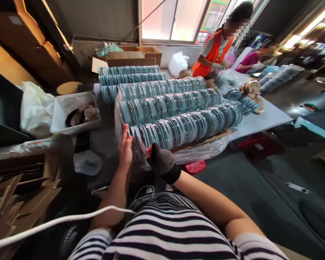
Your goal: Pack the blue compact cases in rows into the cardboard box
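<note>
Long rows of round blue-rimmed clear lids lie stacked on edge across a grey table. My bare left hand rests flat, fingers straight, against the near end of the closest row. My right hand wears a dark dotted glove and is closed on a thin clear plastic sheet at that same end. Clear plastic wrap spreads under the rows.
A white perforated basket with dark items and a white plastic bag sit at left. Cardboard boxes stand at the back. A person in an orange vest works at the far end, another person beside them. Cardboard pieces lie low left.
</note>
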Motion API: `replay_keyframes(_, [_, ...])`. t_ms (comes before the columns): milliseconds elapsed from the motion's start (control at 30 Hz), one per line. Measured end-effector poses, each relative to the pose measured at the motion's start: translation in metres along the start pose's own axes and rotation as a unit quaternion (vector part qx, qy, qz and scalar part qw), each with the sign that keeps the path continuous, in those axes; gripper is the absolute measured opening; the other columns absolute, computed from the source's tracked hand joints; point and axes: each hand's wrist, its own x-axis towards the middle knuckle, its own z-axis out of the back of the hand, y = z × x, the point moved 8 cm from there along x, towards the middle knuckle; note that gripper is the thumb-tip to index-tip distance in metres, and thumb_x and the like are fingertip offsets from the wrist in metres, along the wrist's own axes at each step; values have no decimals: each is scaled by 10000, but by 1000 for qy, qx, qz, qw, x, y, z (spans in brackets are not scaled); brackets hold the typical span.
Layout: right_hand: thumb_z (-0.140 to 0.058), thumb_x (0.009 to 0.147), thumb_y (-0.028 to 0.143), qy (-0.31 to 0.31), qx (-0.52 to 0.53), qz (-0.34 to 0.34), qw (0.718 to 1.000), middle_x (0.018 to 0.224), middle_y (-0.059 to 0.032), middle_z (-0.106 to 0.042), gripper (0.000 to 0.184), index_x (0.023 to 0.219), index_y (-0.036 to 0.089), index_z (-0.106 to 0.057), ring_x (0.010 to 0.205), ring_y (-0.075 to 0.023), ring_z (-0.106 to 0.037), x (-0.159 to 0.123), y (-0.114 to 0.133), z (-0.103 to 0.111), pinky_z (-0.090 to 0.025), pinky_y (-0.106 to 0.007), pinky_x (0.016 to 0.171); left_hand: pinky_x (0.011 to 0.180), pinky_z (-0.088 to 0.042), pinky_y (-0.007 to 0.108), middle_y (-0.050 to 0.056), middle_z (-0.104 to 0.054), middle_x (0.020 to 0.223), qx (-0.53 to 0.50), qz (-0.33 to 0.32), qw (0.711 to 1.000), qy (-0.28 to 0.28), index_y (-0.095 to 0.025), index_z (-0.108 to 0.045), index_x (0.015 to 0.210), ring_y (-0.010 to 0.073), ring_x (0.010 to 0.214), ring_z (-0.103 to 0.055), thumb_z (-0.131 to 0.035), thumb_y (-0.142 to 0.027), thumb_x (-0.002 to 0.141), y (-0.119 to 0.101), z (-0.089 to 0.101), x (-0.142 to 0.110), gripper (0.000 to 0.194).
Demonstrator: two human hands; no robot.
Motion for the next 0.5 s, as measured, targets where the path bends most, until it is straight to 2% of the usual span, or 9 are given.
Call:
replay_keyframes(100, [-395, 989, 407, -2, -25, -3, 1000, 946, -75, -753, 339, 1113, 195, -628, 858, -204, -717, 13, 3, 1, -445, -244, 684, 1210, -281, 365, 27, -492, 1509, -2, 12, 1000, -22, -279, -513, 1442, 214, 1451, -369, -513, -399, 905, 3, 1, 3, 550])
replay_keyframes(233, [-365, 1003, 404, 37, -58, 50, 996, 961, -72, -748, 353, 1102, 211, -644, 846, -209, -709, 25, 17, 0, -445, -262, 680, 1188, -330, 377, 35, -558, 1445, -7, 31, 999, -38, -265, -487, 1464, 218, 1413, -429, -489, -369, 900, 1, 1, 6, 573])
replay_keyframes(300, [-351, 1010, 402, 55, -61, 51, 995, 961, -67, -748, 361, 1083, 224, -657, 850, -210, -709, 23, 18, 3, -453, -268, 683, 1166, -371, 385, 36, -584, 1414, -12, 41, 998, -39, -258, -487, 1465, 226, 1372, -481, -491, -367, 893, 0, 0, 6, 582])
replay_keyframes(400, [-340, 1014, 414, 73, -70, 36, 994, 943, -87, -745, 385, 1088, 214, -660, 854, -218, -712, 23, 19, 5, -472, -277, 690, 1144, -400, 361, 31, -568, 1433, -19, 42, 998, -50, -249, -528, 1431, 228, 1348, -505, -508, -347, 883, -2, 1, 5, 557])
replay_keyframes(500, [-349, 1012, 409, 78, -80, 58, 992, 943, -122, -740, 389, 1140, 187, -642, 864, -240, -711, 28, 29, 1, -504, -315, 722, 1164, -360, 322, 12, -510, 1493, -12, 28, 998, -59, -260, -559, 1403, 210, 1378, -468, -505, -327, 895, -3, 4, 4, 515])
